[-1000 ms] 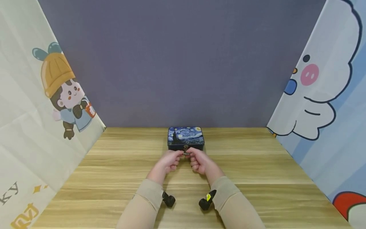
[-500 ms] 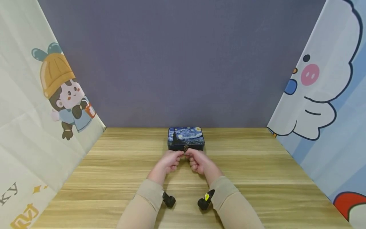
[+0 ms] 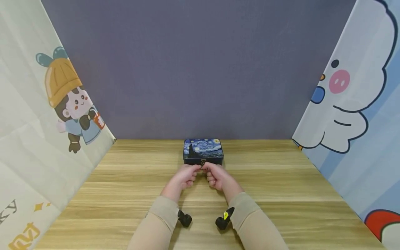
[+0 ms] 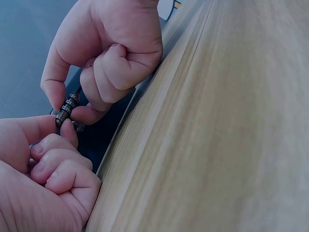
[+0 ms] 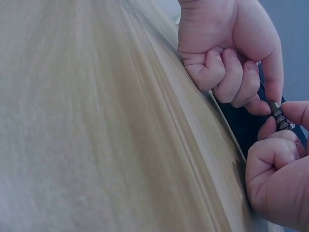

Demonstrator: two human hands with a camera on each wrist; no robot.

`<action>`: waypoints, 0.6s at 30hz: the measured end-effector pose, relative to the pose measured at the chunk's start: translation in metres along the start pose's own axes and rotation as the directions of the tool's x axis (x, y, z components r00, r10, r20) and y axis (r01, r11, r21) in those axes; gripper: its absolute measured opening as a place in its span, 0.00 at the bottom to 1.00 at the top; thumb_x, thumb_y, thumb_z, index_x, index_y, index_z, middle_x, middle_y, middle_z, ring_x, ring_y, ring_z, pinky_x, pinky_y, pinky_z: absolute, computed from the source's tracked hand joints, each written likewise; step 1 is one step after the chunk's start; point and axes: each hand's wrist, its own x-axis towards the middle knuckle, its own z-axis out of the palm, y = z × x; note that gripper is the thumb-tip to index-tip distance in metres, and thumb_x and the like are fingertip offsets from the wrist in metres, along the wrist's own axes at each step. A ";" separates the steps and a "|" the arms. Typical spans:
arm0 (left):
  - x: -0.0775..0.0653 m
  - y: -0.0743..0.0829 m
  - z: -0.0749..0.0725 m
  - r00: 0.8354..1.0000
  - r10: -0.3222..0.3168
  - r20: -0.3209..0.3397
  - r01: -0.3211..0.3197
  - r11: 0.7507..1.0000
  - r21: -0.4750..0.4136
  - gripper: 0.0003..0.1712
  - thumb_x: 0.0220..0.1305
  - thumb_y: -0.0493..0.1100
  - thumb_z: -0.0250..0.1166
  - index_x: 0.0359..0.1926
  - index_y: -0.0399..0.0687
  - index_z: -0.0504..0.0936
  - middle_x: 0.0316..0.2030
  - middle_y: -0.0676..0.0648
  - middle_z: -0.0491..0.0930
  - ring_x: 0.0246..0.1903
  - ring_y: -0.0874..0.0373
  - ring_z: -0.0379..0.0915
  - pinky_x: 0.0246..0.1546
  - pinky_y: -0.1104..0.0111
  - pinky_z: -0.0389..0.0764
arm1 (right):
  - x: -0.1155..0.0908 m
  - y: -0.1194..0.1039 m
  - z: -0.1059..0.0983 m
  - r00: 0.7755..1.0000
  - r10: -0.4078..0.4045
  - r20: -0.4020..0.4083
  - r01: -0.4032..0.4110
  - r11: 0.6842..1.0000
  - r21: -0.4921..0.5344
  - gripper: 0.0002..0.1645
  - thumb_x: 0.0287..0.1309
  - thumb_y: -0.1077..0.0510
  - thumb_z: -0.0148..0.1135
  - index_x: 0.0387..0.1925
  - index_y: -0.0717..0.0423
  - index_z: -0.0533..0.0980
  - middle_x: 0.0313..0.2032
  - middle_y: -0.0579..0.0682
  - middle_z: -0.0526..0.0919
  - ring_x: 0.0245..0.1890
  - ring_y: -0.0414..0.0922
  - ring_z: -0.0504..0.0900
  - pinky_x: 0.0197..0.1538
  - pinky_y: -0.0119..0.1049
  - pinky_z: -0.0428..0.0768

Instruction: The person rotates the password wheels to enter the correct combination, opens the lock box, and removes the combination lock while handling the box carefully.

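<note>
A dark tin box (image 3: 203, 149) with a swirling blue night-sky picture on its lid stands shut at the back of the table, a brass latch (image 3: 203, 161) at its front. At the latch is a small combination padlock (image 4: 67, 108) with ringed number dials, seen in both wrist views. My left hand (image 3: 186, 174) pinches one end of the padlock between thumb and forefinger. From the other side, my right hand (image 3: 217, 176) pinches the dial end the same way. The remaining fingers of both hands are curled in. In the head view the fingertips mostly cover the padlock.
The wooden table (image 3: 137, 180) runs up to a grey back panel (image 3: 203, 69). Printed cloths hang at the left (image 3: 25, 104) and right (image 3: 353, 104). A black wrist camera sits by each beige sleeve (image 3: 162, 211).
My right hand and forearm have shifted slightly left, and its fingertips cover more of the padlock. The left hand and the tin box stay in place.
</note>
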 end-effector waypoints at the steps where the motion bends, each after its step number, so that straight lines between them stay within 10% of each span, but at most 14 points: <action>1: 0.000 0.000 0.000 1.000 -0.001 0.000 0.001 1.000 -0.001 0.14 0.71 0.45 0.60 0.35 0.37 0.76 0.15 0.57 0.57 0.11 0.67 0.46 0.11 0.74 0.51 | 0.000 0.000 0.000 1.000 -0.005 0.001 0.005 1.000 -0.004 0.10 0.53 0.57 0.61 0.23 0.52 0.68 0.14 0.38 0.57 0.10 0.33 0.53 0.13 0.25 0.52; 18: -0.002 0.000 0.003 1.000 0.003 -0.015 -0.002 1.000 0.010 0.14 0.70 0.45 0.61 0.32 0.39 0.75 0.14 0.57 0.57 0.11 0.67 0.46 0.11 0.74 0.51 | -0.002 0.002 0.000 1.000 -0.015 0.009 0.015 1.000 0.006 0.09 0.52 0.57 0.61 0.23 0.53 0.69 0.14 0.38 0.57 0.10 0.33 0.53 0.13 0.25 0.53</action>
